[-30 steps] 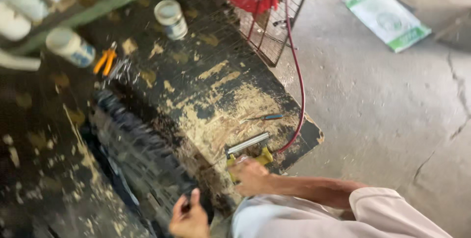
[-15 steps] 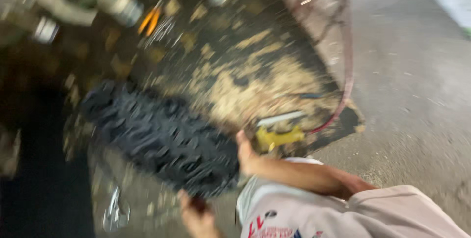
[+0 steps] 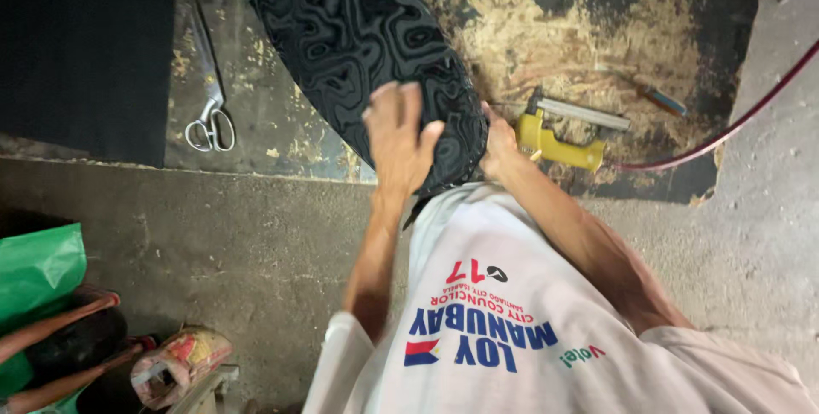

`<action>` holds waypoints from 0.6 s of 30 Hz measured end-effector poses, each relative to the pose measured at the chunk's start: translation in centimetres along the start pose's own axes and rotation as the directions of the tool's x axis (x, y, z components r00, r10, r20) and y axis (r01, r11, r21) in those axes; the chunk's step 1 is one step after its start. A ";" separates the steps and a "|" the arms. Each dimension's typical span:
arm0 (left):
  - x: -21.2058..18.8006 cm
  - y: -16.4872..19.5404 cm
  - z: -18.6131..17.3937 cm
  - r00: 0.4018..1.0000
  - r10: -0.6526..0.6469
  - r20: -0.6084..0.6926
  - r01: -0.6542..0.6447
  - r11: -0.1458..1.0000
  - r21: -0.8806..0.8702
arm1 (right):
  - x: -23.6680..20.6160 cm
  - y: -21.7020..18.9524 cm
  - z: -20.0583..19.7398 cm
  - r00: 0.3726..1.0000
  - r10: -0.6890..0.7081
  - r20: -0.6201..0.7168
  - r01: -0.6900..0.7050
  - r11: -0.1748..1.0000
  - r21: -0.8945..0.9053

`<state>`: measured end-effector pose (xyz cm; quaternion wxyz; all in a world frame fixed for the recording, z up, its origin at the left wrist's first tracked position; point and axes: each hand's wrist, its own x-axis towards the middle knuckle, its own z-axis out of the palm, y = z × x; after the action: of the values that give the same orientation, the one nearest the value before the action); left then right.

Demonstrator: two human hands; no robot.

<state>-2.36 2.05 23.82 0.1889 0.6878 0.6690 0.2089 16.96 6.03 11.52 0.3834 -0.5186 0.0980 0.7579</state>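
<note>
A long black seat-shaped cover [image 3: 350, 30] with a wavy embossed pattern lies on a worn dark work mat [image 3: 648, 4]. My left hand [image 3: 397, 137] lies flat on its near end, fingers spread. My right hand [image 3: 499, 148] grips the same end at its right edge, fingers tucked under the rim. A yellow pneumatic staple gun [image 3: 563, 137] lies on the mat just right of my right hand, apart from it.
Scissors [image 3: 209, 111] lie on the mat at left beside a black sheet [image 3: 81, 47]. A red air hose [image 3: 734, 124] curves off to the right. A screwdriver [image 3: 657, 94] lies beyond the gun. A green bag [image 3: 38, 277] sits at lower left on the concrete floor.
The view has swung down and closer. My left hand has moved onto the top of the cover's near end. My right hand has left the staple gun area and grips the cover's edge.
</note>
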 end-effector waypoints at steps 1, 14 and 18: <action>1.0 0.4 0.0 0.994 0.097 0.058 -0.102 0.992 0.080 | -0.2 0.0 0.1 1.000 -0.007 0.004 0.007 1.000 0.006; 16.6 2.8 2.9 0.333 0.621 0.710 -0.828 0.553 -0.096 | -1.1 -0.6 0.0 0.998 -0.055 0.024 0.052 0.992 0.118; 19.1 5.6 4.4 0.157 0.682 0.714 -0.804 0.508 -0.309 | -1.2 -0.1 -0.9 0.997 -0.062 0.050 0.053 0.985 0.163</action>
<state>5.04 21.00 23.79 0.2759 0.9514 0.1037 -0.0894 17.83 5.03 12.14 0.4484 -0.4674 0.1337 0.7500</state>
